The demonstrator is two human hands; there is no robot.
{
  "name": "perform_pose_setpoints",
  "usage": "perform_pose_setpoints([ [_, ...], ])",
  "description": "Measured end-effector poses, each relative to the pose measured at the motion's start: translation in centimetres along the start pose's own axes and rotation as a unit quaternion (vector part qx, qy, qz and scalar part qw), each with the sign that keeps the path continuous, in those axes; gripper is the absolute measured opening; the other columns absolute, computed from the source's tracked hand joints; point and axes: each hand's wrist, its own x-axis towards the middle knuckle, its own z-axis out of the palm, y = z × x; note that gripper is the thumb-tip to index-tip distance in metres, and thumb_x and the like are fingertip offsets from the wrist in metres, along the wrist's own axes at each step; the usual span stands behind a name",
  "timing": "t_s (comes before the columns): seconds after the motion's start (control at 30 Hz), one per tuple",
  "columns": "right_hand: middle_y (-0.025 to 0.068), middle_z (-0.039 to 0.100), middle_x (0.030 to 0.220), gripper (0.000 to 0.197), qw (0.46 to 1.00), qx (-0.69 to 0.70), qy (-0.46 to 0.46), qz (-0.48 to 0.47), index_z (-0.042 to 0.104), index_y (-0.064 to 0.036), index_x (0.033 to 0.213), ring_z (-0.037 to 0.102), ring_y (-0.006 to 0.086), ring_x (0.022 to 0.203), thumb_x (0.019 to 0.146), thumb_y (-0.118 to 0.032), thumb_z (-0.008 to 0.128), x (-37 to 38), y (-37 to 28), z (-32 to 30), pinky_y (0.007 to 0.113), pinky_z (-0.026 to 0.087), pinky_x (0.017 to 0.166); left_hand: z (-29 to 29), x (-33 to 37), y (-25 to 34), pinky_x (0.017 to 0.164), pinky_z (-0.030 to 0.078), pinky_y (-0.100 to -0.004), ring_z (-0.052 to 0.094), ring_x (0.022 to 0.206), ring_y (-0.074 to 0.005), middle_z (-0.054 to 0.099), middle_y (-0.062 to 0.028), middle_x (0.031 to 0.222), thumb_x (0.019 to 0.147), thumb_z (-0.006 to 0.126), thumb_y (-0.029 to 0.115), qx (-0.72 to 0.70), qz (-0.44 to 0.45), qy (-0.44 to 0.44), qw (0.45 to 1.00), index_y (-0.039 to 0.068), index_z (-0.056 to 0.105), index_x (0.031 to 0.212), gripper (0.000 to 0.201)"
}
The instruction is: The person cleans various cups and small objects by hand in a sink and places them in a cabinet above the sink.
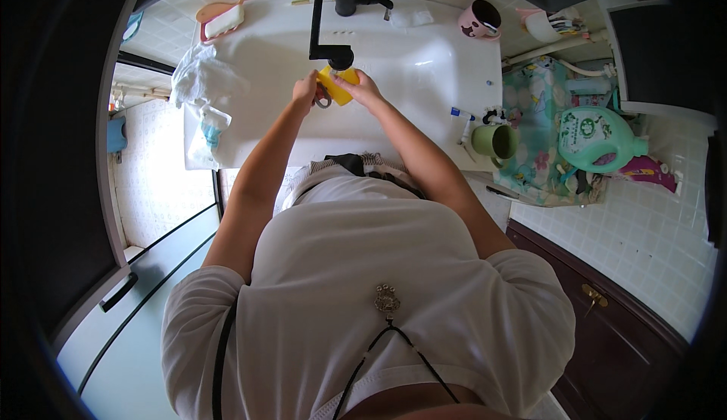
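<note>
Under the black faucet [341,59], both of my hands are together above the white sink [273,64]. My right hand [360,87] is closed on a flat yellow piece [339,96] with straight edges, its thumb lying across it; I cannot tell whether it is a sponge or a cloth. At its left edge, my left hand [306,89] is closed around a small object with a grey ring [324,102], like a scissors handle. The rest of that object is hidden by the fingers and the yellow piece. Whether water is running cannot be made out.
White cloths [198,75] hang over the sink's left edge, below a soap dish [221,21]. A pink cup [480,20] stands at the back right corner, a green cup [496,141] at the near right. Beyond is a green detergent jug [594,140].
</note>
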Motion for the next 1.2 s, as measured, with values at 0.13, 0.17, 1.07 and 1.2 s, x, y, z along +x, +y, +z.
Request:
perform_pose_setpoints([
  [0.13,0.0152,0.062,0.093,0.064,0.984,-0.172,0.052,-0.011,0.052,-0.0033,0.107,0.059,0.0289,0.093,0.075,-0.059,0.054,1.5,0.6,-1.1,0.037,0.046,0.078,-0.5,-0.3,1.2,0.054,0.046,-0.0264,0.058,0.058,-0.0139,0.060,-0.0070,0.066,0.082,0.041,0.058,-0.062,-0.065,-0.148,0.985,0.008,0.054,0.082,0.052],
  [0.17,0.0152,0.062,0.093,0.064,0.984,-0.170,0.053,-0.011,0.052,-0.0033,0.107,0.059,0.0289,0.093,0.075,-0.059,0.054,2.2,1.0,-1.1,0.037,0.046,0.078,-0.5,-0.6,1.4,0.054,0.046,-0.0264,0.058,0.058,-0.0139,0.060,-0.0070,0.066,0.082,0.041,0.058,-0.060,-0.064,-0.149,0.985,0.008,0.054,0.082,0.052],
  [1.07,0.0122,0.035,0.128,0.074,0.973,0.203,-0.022,-0.109,0.021,-0.0091,0.133,0.035,0.0225,0.120,0.074,-0.015,0.063,0.9,-1.9,0.1,0.032,0.031,0.099,1.8,-0.3,1.6,0.089,0.041,-0.0488,0.052,0.105,-0.0310,0.051,-0.0119,0.118,0.078,0.033,0.065,-0.361,-0.137,-0.335,0.859,0.012,0.047,0.119,0.068],
  [1.2,0.0101,0.049,0.108,0.055,0.963,0.244,0.032,0.105,0.030,-0.0077,0.122,0.051,0.0184,0.097,0.081,-0.032,0.058,3.3,-2.2,-0.1,0.030,0.043,0.083,3.1,-2.4,2.2,0.095,0.035,-0.0495,0.049,0.110,-0.0299,0.050,-0.0099,0.120,0.084,0.031,0.057,-0.516,-0.115,-0.292,0.797,0.013,0.046,0.121,0.060],
])
